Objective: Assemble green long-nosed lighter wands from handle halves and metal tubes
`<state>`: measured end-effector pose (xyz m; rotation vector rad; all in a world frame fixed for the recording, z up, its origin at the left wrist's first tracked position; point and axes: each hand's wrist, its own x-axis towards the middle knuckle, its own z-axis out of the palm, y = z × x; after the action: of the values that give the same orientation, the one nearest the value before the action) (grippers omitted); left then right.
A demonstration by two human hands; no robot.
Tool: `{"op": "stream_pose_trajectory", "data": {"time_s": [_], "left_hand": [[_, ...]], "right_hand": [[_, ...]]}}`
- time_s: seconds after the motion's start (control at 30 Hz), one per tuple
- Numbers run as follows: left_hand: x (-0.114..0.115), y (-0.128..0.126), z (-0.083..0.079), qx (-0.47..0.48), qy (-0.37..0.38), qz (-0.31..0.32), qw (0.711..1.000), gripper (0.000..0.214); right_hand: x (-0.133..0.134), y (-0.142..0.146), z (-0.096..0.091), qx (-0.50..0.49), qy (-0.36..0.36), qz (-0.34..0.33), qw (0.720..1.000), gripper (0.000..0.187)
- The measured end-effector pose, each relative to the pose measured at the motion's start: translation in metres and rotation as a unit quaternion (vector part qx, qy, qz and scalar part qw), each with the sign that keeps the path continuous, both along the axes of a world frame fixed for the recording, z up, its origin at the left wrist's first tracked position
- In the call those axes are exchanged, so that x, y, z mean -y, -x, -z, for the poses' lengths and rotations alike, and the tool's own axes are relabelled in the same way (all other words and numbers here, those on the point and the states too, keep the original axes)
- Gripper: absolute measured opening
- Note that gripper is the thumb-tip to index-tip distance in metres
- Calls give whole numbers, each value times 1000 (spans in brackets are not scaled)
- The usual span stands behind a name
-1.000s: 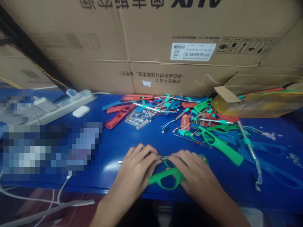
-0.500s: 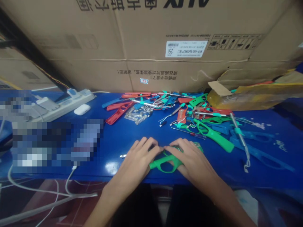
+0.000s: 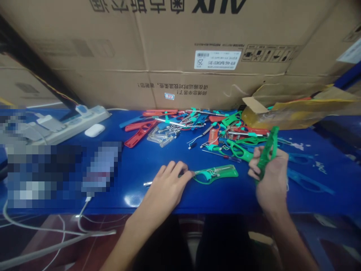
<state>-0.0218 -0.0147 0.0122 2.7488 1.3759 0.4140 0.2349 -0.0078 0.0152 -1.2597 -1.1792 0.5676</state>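
Note:
On the blue table lies a green lighter half-shell (image 3: pixel 229 171) with a clear tank, a teal trigger piece and wires in it. My left hand (image 3: pixel 169 186) is closed on the narrow end of this shell, thumb and forefinger pinched together. A metal tip (image 3: pixel 147 183) sticks out to the left of that hand; the part under the fingers is hidden. To the right, my right hand (image 3: pixel 272 180) is closed around a second green half-shell (image 3: pixel 267 150) and holds it raised and tilted above the table. Behind the hands lies a small red-handled screwdriver (image 3: pixel 222 156).
A pile of red, green and blue shells (image 3: pixel 142 133), metal rods and clear tanks (image 3: pixel 163 136) spreads along the back. A yellow-taped box (image 3: pixel 293 113) stands at right, a large carton (image 3: pixel 113 82) behind. A power strip (image 3: pixel 76 124) and white case (image 3: pixel 95 130) are left.
My right hand has moved right and lifted the second green half-shell off, uncovering the shell with the parts. My left hand stays in about the same place.

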Motion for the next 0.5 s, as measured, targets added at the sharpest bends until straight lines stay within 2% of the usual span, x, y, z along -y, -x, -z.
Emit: {"op": "stream_pose_trajectory", "data": {"time_s": [0.1, 0.17, 0.23, 0.37, 0.5], "left_hand": [[1, 0, 2, 0, -4, 5, 1000, 30], [1, 2, 3, 3, -1, 3, 1000, 33], [2, 3, 3, 8, 4, 3, 1000, 34], [1, 2, 4, 45, 10, 1, 999, 24], [0, 0, 3, 98, 24, -29, 994, 19]], "right_hand": [[-4, -11, 1, 132, 51, -50, 989, 35], [-7, -14, 1, 239, 48, -123, 962, 32], [-9, -12, 1, 326, 12, -177, 929, 32], [-12, -6, 4, 443, -58, -183, 876, 43], [-11, -3, 9, 487, -87, -196, 847, 46]]}}
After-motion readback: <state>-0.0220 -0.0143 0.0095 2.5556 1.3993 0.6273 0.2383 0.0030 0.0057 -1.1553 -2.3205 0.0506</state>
